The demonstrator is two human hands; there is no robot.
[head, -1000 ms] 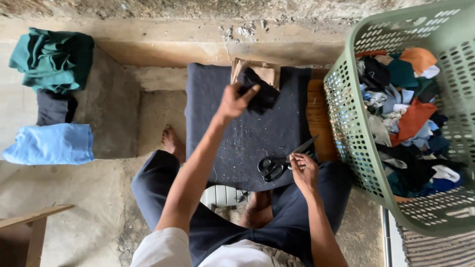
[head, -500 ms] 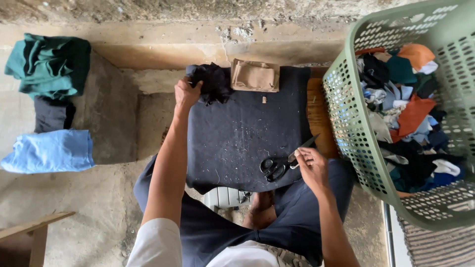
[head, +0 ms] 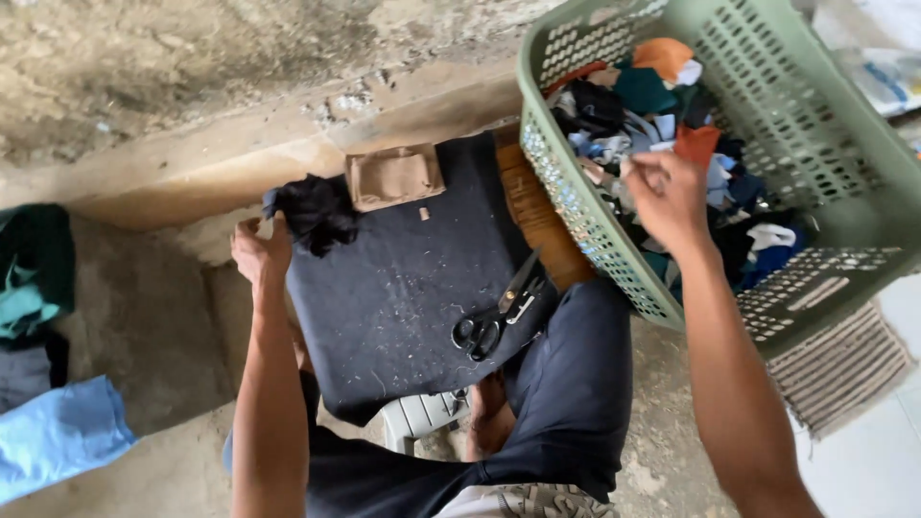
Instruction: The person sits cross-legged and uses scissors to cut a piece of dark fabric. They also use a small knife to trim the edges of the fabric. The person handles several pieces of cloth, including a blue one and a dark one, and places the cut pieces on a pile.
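Scraps [head: 662, 105] fill the green basket [head: 844, 192], and the right hand [head: 667, 197] has left the scissors [head: 494, 317] to reach in, fingers pinching a pale piece. Left hand [head: 261, 251] has carried the black rag [head: 315, 213] to the dark mat's [head: 403, 288] far corner, fingers closed on its edge. A tan piece [head: 393, 176] lies beside it; folded clothes [head: 43, 384] sit well left. The basket rim crowds the mat.

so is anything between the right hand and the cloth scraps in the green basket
Nothing visible. The right hand is already over the open top of the green basket, fingers down at the cloth scraps. The scissors lie apart on the dark mat.
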